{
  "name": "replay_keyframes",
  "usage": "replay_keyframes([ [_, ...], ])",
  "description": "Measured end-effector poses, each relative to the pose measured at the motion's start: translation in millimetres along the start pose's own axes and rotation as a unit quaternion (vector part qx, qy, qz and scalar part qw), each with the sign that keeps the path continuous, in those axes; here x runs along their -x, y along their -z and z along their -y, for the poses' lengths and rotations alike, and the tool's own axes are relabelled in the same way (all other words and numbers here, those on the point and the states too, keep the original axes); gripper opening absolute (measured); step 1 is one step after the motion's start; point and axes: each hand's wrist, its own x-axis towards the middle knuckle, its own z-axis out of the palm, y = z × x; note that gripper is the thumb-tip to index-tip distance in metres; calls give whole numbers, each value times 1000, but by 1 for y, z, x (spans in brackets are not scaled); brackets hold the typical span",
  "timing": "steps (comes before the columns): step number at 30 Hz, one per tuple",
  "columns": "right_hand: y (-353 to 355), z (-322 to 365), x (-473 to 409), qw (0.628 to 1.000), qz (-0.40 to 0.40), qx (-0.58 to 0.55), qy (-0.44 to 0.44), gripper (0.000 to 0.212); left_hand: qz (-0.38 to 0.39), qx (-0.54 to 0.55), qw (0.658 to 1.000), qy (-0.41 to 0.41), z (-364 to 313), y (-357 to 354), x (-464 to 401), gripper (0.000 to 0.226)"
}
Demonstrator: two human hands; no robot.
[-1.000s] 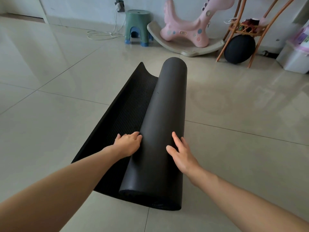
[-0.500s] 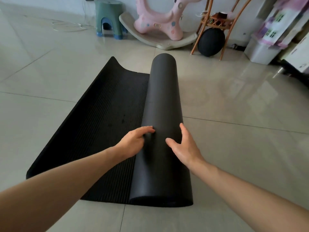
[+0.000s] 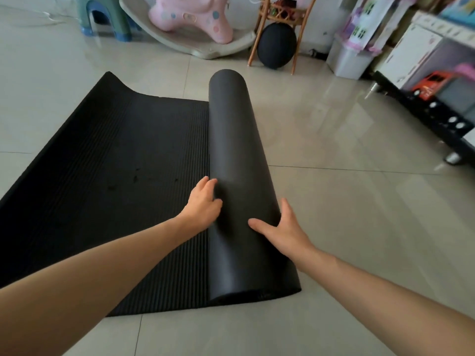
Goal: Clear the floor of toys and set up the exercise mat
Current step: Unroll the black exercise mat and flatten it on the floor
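A black ribbed foam exercise mat [image 3: 123, 191] lies half unrolled across the glossy beige tiled floor [image 3: 347, 201], its flat part filling the left and centre of the frame and its remaining roll [image 3: 239, 176] running from the upper centre down to the lower centre. Both hands bear on the near part of that roll, which looks like the way to push it rightward and lay out more mat. The left hand [image 3: 204, 204] rests on the roll's left flank where it meets the flat part, fingers loosely bent against the curve and not closed round anything. The right hand [image 3: 281, 228] lies spread on the roll's right side, thumb over the top, probably steering it. The far left corner of the mat curls up, likely from being stored rolled. Along the upper edge, well apart from the mat, stand a pink plastic rocking toy [image 3: 190, 19], a green plastic stool [image 3: 102, 14] and a black ball [image 3: 277, 48] under a rattan stand, seemingly moved aside.
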Motion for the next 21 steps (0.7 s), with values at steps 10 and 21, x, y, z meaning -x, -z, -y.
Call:
replay_keyframes([
  [10, 76, -71, -11, 994, -79, -30, -74, 83, 99, 28, 995, 4, -32, -56, -10, 55],
  [21, 101, -80, -7, 982, -186, 18, 16, 60, 211, 155, 961, -93, -82, -115, -17, 79],
])
